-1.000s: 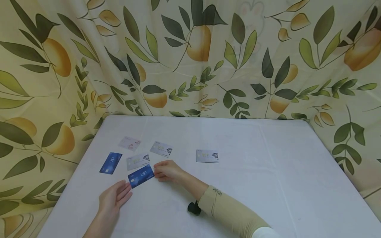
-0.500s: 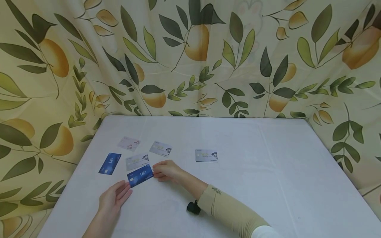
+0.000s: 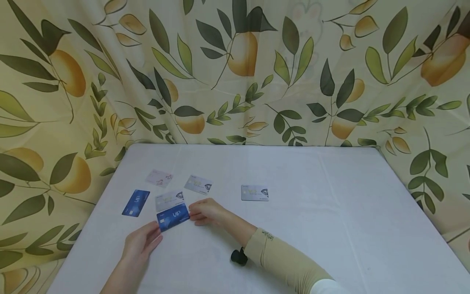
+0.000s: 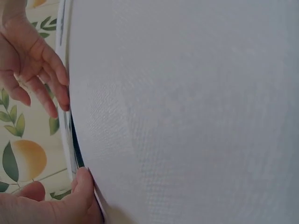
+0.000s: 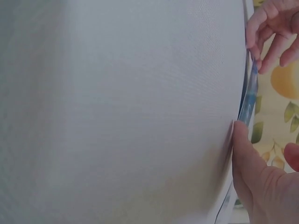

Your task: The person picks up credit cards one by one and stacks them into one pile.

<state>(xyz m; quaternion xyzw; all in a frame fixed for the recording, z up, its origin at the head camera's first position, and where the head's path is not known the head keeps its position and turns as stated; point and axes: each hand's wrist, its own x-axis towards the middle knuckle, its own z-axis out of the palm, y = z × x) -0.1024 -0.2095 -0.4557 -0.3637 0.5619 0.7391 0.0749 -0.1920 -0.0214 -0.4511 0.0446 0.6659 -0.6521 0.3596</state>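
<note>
A blue VIP card (image 3: 173, 217) is held low over the table between two hands in the head view. My left hand (image 3: 141, 245) pinches its lower left corner, and my right hand (image 3: 207, 211) pinches its right end. Its top edge overlaps the bottom of a silver VIP card (image 3: 169, 199). In the left wrist view, the left hand (image 4: 56, 203) is at the lower left; in the right wrist view, the blue card (image 5: 250, 98) shows nearly edge-on between the right hand (image 5: 259, 182) and the other hand.
A second blue VIP card (image 3: 136, 203) lies at the left. A pinkish card (image 3: 159, 178) and a silver card (image 3: 198, 184) lie behind. Another silver card (image 3: 255, 192) sits farther right on the white table (image 3: 312, 228). A black object (image 3: 239, 257) is by the right sleeve.
The left fingers have closed in slightly at the card's corner. The right hand and the blue card have hardly moved; the other cards lie as before.
</note>
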